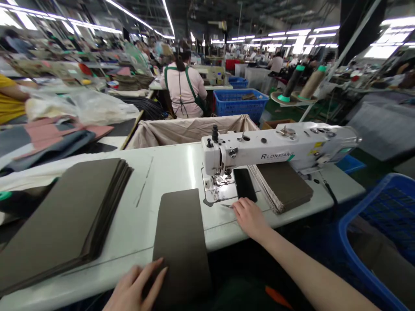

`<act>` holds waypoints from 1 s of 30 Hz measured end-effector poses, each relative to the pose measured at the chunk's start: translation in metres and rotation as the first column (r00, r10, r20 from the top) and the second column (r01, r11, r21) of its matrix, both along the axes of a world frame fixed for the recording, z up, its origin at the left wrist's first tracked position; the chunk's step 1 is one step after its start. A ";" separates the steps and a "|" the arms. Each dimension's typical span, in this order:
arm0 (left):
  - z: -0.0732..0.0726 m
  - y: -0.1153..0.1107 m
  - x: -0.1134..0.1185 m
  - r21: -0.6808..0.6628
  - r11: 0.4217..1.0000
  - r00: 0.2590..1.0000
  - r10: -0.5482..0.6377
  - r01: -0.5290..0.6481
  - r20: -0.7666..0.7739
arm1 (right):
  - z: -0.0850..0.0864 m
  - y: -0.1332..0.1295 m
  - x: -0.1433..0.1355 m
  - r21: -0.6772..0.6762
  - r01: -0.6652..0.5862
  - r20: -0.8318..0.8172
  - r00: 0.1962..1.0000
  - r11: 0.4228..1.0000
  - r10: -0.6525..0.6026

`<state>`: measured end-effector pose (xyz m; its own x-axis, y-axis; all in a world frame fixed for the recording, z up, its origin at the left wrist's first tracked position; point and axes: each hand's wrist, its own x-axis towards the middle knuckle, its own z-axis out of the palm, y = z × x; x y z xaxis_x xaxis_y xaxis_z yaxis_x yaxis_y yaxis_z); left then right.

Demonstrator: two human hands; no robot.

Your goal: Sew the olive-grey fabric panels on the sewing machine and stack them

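Note:
A dark olive fabric panel (181,233) lies on the pale sewing table, its near end hanging over the front edge. My left hand (138,285) rests at the panel's left edge, fingers stretched out and apart. At the table's front, my right hand (251,218) is closed on a small pointed metal tool (227,206); its rest is hidden by my fingers. Just beyond that hand lies a black phone (244,185). The white sewing machine (246,151) stands behind, its needle area left of the phone.
A tall stack of olive panels (74,203) sits on the left, and a smaller stack (285,185) under the machine arm. A blue basket (363,250) is at the right. Two thread cones (292,82) stand behind the machine. A co-worker (183,86) sits ahead, facing away.

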<state>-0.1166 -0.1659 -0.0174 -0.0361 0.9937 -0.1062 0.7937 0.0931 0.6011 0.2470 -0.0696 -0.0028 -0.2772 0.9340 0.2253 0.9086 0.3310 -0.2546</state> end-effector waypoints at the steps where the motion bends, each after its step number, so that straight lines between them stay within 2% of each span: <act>1: 0.002 0.013 0.007 0.101 0.993 0.995 -0.059 0.067 -0.084 | 0.001 0.002 -0.002 0.000 -0.002 -0.036 0.999 1.000 0.002; 4: 0.006 0.057 0.035 0.297 0.906 0.943 -0.237 0.302 -0.234 | 0.005 0.008 -0.013 -0.005 -0.039 -0.177 0.984 0.999 0.038; 6: 0.003 0.084 0.054 0.313 0.836 0.884 -0.365 0.450 -0.293 | 0.008 0.012 -0.023 -0.011 -0.059 -0.247 0.968 0.998 0.055; 8: -0.002 0.104 0.071 0.304 0.796 0.837 -0.411 0.523 -0.361 | 0.009 0.017 -0.032 -0.028 -0.055 -0.281 0.959 0.998 0.045; 11: -0.009 0.116 0.092 0.314 0.791 0.814 -0.359 0.525 -0.456 | 0.009 0.026 -0.038 -0.063 -0.055 -0.221 0.974 0.997 0.040; 14: -0.010 0.113 0.103 0.308 0.795 0.801 -0.334 0.522 -0.497 | 0.005 0.036 -0.039 -0.077 -0.039 -0.121 0.992 0.996 0.030; 18: -0.005 0.099 0.106 0.255 0.773 0.756 -0.395 0.580 -0.521 | -0.003 0.044 -0.039 -0.099 0.004 -0.021 1.000 0.995 -0.006; 22: -0.004 0.097 0.112 0.250 0.766 0.750 -0.410 0.592 -0.519 | -0.008 0.042 -0.039 -0.083 -0.052 -0.042 0.998 0.995 0.049; 27: 0.006 0.123 0.125 0.233 0.785 0.773 -0.424 0.574 -0.472 | -0.007 0.041 -0.037 -0.090 -0.064 -0.074 0.996 0.994 0.058; 30: 0.014 0.143 0.127 0.215 0.769 0.764 -0.477 0.603 -0.435 | -0.008 0.042 -0.035 -0.099 -0.072 -0.091 0.994 0.993 0.063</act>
<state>0.0109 -0.0234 -0.0033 0.5465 0.8263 0.1363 0.8017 -0.5632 0.2003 0.2115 -0.0279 -0.0110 -0.3238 0.9331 0.1564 0.8576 0.3593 -0.3679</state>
